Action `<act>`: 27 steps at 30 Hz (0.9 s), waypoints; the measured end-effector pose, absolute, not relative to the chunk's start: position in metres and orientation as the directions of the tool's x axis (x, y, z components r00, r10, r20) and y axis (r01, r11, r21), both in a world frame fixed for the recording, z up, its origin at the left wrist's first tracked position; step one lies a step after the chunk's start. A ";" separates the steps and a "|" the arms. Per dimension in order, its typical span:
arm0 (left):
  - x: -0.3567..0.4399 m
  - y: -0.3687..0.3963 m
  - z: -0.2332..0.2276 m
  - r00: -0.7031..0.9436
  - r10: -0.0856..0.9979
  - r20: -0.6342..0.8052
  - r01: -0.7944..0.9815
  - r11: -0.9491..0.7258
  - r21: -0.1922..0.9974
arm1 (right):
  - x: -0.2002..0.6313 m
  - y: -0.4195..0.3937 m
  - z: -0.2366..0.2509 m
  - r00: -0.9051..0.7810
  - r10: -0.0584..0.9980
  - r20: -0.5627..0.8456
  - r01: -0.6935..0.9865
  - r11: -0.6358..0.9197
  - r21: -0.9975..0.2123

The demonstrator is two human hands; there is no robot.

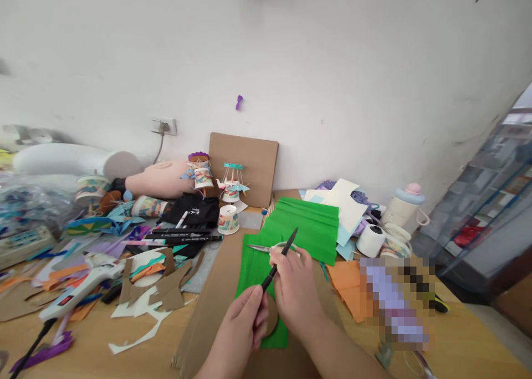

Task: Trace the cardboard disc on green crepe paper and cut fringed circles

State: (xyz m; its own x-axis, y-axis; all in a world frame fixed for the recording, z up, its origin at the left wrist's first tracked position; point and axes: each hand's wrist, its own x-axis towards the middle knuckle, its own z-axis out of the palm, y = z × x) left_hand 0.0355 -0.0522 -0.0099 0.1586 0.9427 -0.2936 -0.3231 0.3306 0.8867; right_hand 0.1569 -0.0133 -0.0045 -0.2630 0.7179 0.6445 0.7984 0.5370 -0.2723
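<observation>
Both hands meet on a black pen point(270, 278), slanting up to the right with its pointed end at the top. My left hand point(246, 321) is closed around its lower part. The fingers of my right hand point(296, 287) pinch it higher up. A pair of scissors point(258, 248) shows just behind my right fingers, blades to the left; I cannot tell whether that hand also holds them. Below lies a strip of green crepe paper point(249, 268), with a round brown cardboard disc point(272, 317) on it, partly hidden by my hands. A folded green piece point(307, 224) lies further back.
A cardboard sheet point(208, 318) lies under the work. To the left are a hot glue gun point(78, 287), paper scraps point(141, 307) and markers point(183, 237). Decorated paper cups point(228, 219) stand behind. Orange paper point(347, 287), a thread spool point(371, 240) and a bottle point(401, 208) are right.
</observation>
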 end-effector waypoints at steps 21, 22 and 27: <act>0.026 -0.053 -0.012 0.147 0.985 -0.086 0.095 0.073 0.993 | 0.156 -0.013 -0.010 -0.118 0.894 0.432 0.780 0.353 -0.517; 0.025 -0.052 -0.014 0.201 0.972 -0.125 0.002 0.128 0.992 | 0.156 -0.012 -0.009 -0.095 0.904 0.417 0.750 0.341 -0.567; -0.006 -0.043 -0.020 0.098 0.994 0.052 0.025 -0.055 0.998 | 0.169 0.000 0.000 -0.075 0.968 0.239 0.544 0.241 -0.804</act>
